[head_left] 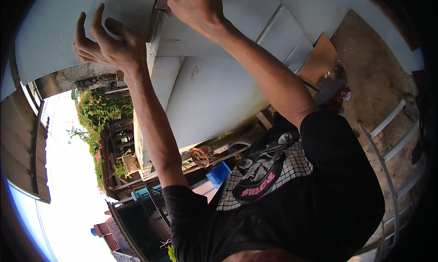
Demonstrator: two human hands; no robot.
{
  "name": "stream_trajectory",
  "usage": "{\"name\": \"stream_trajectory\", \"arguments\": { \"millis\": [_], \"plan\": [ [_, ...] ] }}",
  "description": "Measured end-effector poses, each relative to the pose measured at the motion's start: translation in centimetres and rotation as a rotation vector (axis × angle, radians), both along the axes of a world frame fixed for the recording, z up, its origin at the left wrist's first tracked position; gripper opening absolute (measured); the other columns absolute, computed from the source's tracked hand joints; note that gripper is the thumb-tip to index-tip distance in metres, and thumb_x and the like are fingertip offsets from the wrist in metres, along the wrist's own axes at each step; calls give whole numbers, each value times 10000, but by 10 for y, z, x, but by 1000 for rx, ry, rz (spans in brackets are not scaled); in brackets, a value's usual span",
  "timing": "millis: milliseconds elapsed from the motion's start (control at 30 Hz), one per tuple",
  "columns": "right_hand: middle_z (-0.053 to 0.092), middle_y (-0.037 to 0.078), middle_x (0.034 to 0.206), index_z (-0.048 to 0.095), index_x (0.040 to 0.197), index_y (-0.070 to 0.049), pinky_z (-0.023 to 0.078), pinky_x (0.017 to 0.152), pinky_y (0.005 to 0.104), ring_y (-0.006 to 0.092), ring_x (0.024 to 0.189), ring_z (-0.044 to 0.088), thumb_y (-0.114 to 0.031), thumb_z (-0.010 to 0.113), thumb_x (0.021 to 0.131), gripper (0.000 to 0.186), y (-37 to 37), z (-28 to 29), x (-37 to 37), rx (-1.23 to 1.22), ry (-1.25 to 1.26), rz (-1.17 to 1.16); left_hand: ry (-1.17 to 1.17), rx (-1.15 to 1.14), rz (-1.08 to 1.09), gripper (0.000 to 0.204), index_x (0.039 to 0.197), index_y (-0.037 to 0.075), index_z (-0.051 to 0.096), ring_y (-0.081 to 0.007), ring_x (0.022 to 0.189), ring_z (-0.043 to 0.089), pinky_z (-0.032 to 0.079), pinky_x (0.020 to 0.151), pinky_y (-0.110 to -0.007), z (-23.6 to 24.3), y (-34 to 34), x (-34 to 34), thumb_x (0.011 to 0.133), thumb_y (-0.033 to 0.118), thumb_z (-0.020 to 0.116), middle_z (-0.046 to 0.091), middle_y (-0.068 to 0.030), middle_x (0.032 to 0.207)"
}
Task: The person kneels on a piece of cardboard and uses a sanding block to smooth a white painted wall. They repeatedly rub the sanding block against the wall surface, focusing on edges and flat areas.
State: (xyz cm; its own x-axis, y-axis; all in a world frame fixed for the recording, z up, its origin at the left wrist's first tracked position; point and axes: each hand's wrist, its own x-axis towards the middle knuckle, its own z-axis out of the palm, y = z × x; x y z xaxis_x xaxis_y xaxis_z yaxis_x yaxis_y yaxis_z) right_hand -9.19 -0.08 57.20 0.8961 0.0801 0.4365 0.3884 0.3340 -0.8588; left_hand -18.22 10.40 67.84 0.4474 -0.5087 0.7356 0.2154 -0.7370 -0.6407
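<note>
My left hand (109, 45) is raised in front of a pale grey-white painted panel (50, 38). Its fingers are bent and spread, with nothing between them; whether the fingertips touch the panel I cannot tell. Higher up, my right hand (197, 6) curls around a thin brownish piece (163, 1) beside the panel's corner edge. The piece looks like a folded sheet, perhaps sandpaper, but the picture's top edge cuts off part of the hand and my fingers cover much of it. Small pale specks dot both forearms.
A metal ladder (388, 157) stands at the right over brown ground. A brown board (319, 61) leans by the wall. Below are a blue container (219, 174) and a clay flowerpot (200, 156). Flowering plants (98, 113) and a corrugated roof (20, 143) are on the left.
</note>
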Motion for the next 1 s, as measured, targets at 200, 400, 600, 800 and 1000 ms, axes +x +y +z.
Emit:
{"name": "stream_trajectory", "arguments": {
  "millis": [200,400,600,800,1000],
  "plan": [
    [595,163,570,606,830,30,499,529,426,313,471,611,-60,720,903,162,12,-12,-46,56,-76,191,426,364,169,416,1375,325,673,-157,1356,525,263,1175,-531,87,8,32,969,243,635,580,-2,1488],
    [654,273,725,599,867,51,491,602,514,462,701,680,-123,682,954,212,-2,5,29,219,103,-126,549,419,290,472,1443,182,610,-283,1464,456,224,1263,-546,69,-40,57,978,130,551,528,-65,1558],
    [621,176,620,588,889,41,519,537,454,377,565,656,-78,701,904,165,12,-9,-47,155,-12,-9,510,486,227,483,1441,143,609,-314,1472,448,233,1246,-547,67,-31,48,976,94,490,493,-148,1581],
    [625,239,633,579,834,35,475,526,479,418,586,666,-101,660,982,217,-4,13,24,186,196,-129,499,467,275,498,1383,135,648,-307,1478,441,186,1261,-549,70,-29,38,915,21,523,461,-142,1605],
    [620,181,604,569,903,21,526,549,481,370,550,664,-112,685,935,179,19,-8,-52,129,-43,54,470,351,3,393,1366,313,687,-183,1389,509,245,1166,-610,75,-1,35,981,313,614,561,-41,1513]
  ]
}}
